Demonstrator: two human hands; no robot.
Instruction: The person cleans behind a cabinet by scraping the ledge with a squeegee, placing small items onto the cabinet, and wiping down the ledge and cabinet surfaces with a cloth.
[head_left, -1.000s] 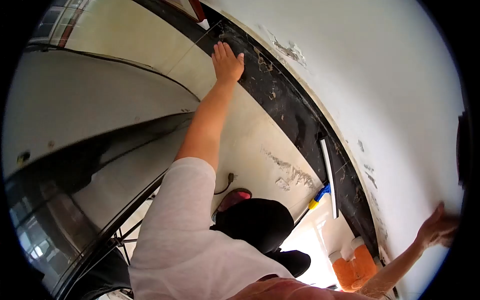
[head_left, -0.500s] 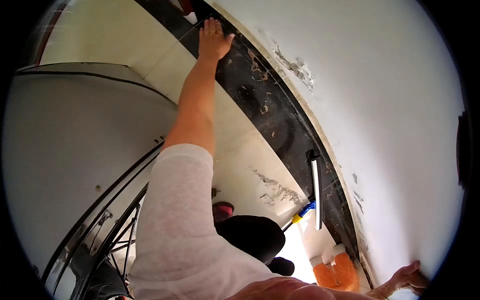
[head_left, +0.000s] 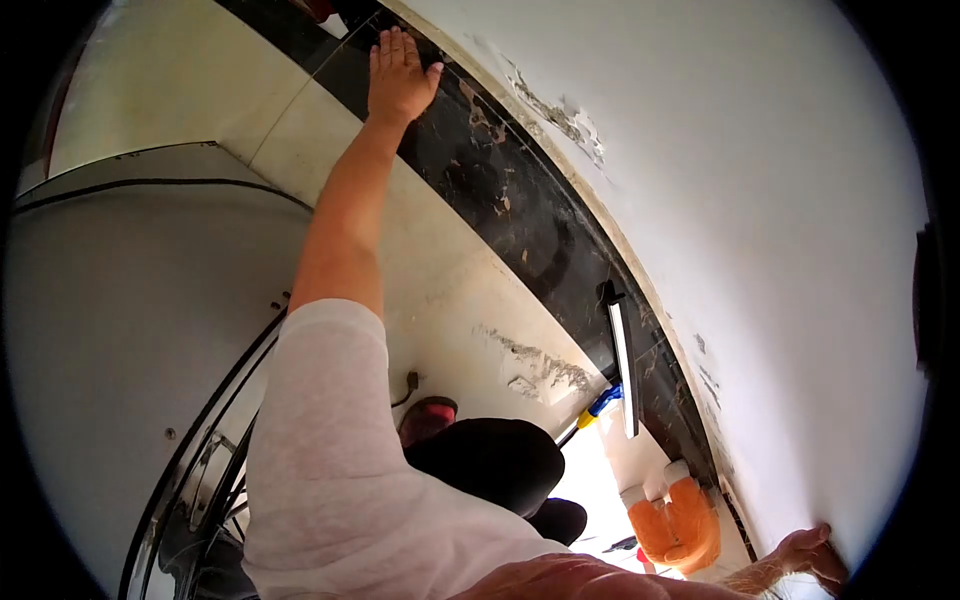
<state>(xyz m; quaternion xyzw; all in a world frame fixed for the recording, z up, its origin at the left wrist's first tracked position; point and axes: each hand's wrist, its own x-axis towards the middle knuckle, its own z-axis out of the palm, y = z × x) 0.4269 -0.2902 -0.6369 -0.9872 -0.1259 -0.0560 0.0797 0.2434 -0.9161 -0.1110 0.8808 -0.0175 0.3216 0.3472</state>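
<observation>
My left hand lies flat, palm down, on a black marbled stone strip that runs along the foot of a white wall. Its fingers are stretched out, the thumb a little apart, and nothing shows in its grasp. At the lower right, my right hand is against the white wall, thumb apart from the fingers. Part of that hand fades into the dark rim of the view. Between the hands, a squeegee with a blue and yellow handle leans by the strip.
A fuzzy orange thing with pale ends sits near my right hand. On the left stands a grey panel with black tubing below it. My dark-clothed knee is beneath me. Paint peels off the wall beside the strip.
The view has shifted, so most things appear farther left. My left hand stays flat at about the same spot on the strip. More of the orange thing now shows.
</observation>
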